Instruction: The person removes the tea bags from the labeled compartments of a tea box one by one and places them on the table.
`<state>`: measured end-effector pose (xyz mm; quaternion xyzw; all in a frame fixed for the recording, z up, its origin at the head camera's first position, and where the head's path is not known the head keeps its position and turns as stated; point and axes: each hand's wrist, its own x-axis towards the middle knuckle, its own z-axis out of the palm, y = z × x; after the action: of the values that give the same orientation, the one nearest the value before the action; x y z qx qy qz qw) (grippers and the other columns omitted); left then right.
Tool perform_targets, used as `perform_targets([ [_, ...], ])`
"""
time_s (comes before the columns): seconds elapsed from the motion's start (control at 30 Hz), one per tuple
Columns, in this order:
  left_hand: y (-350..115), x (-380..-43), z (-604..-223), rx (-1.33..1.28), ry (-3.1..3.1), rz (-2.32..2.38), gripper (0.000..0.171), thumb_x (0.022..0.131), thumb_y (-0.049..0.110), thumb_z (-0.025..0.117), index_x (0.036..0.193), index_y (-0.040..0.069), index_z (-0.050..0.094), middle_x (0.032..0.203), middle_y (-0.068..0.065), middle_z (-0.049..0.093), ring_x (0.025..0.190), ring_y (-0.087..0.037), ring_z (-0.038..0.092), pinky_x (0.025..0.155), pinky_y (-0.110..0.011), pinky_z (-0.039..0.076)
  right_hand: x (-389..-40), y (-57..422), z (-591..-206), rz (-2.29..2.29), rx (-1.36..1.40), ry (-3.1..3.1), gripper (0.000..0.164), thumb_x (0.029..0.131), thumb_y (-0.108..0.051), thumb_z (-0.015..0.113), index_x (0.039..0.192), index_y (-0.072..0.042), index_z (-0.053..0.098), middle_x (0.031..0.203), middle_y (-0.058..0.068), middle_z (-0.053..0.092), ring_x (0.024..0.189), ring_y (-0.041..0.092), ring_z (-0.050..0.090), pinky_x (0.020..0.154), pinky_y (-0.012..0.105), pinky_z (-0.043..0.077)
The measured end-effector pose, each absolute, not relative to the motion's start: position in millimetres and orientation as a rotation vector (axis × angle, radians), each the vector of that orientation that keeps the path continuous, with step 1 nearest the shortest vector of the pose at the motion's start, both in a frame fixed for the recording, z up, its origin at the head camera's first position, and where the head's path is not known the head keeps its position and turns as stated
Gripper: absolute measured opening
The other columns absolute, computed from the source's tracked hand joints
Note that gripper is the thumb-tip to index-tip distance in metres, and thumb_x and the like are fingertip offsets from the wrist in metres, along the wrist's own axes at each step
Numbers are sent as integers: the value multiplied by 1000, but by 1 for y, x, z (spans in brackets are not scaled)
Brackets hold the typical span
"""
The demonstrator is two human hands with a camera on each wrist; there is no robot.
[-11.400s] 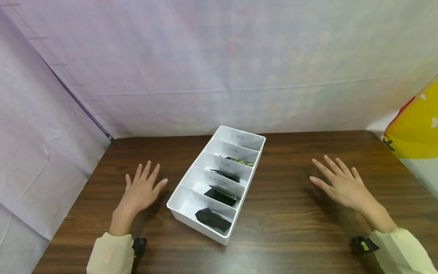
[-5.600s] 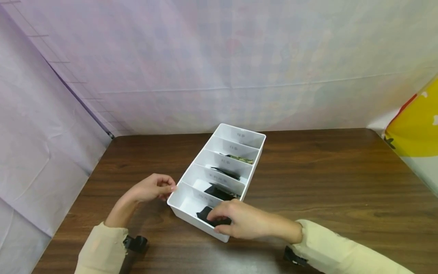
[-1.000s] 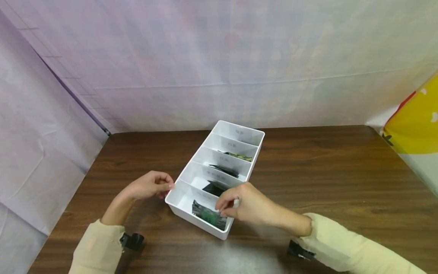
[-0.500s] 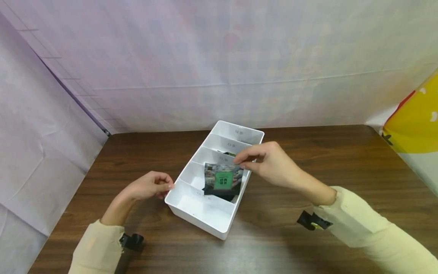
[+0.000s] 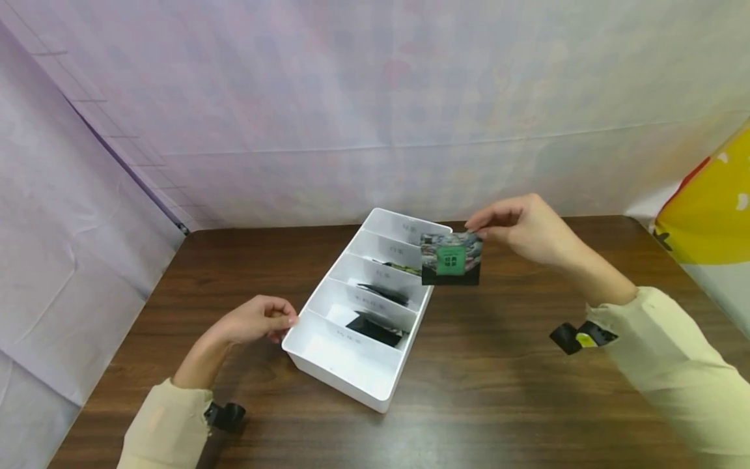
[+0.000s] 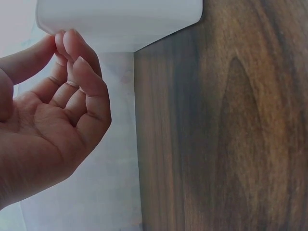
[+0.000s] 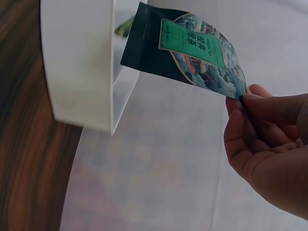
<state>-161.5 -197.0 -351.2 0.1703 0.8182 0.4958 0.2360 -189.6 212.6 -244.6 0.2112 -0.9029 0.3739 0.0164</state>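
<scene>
My right hand (image 5: 530, 228) pinches the top corner of a flat tea packet (image 5: 451, 259), dark with a green label and a printed landscape. In the head view the packet hangs upright, overlapping the right rim of a white divided storage box (image 5: 334, 379) near its far end. The right wrist view shows the tea packet (image 7: 187, 50) between thumb and fingers, beside the box wall (image 7: 77, 62). At the box's near left corner, my left hand (image 5: 258, 320) pinches the rim with thumb and fingertips; the left wrist view shows the fingertips (image 6: 72, 36) at that edge.
Inside the box lie a black packet (image 5: 375, 329), a dark packet (image 5: 383, 293) and a green-yellow packet (image 5: 404, 268), each in its own compartment. Dividers carry printed labels. A pale curtain (image 5: 293, 117) stands behind the brown wooden table (image 5: 480, 404), with a yellow cloth (image 5: 715, 215) at right.
My right hand has lifted the tea packet out of the nearest compartment and carried it up, away and to the right past the rim. My left hand has stayed at the box corner.
</scene>
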Motion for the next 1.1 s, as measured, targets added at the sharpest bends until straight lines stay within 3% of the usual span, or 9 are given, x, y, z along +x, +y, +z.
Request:
perform_targets([
  [0.47,-197,-162,-351,472,2254,1350,14,90,2,53,88,-12,55,67,-4,52,60,-14,50,54,-27,44,-217,271,-264,1052,394,-2962,19,87,-2,58,105,-1,65,100,14,65,77,5,59,60,26,46],
  [0.63,-196,-162,-352,469,2252,1351,14,90,2,53,88,-12,55,68,-4,52,60,-14,51,55,-28,45,-223,287,-281,1056,375,-3028,21,89,-4,56,108,1,63,104,16,64,81,15,58,54,30,40],
  [0.8,-196,-162,-352,488,2254,1353,14,90,1,53,87,-13,54,68,-4,52,60,-13,51,55,-27,45,-226,298,-302,1035,354,-3058,21,89,-3,55,108,2,62,104,18,63,91,28,58,57,30,40],
  [1.1,-197,-162,-352,476,2261,1344,14,90,2,53,88,-12,55,69,-3,53,62,-13,52,57,-29,47,-233,308,-334,1009,367,-2996,21,86,4,54,104,6,63,98,21,65,84,28,61,56,27,42],
])
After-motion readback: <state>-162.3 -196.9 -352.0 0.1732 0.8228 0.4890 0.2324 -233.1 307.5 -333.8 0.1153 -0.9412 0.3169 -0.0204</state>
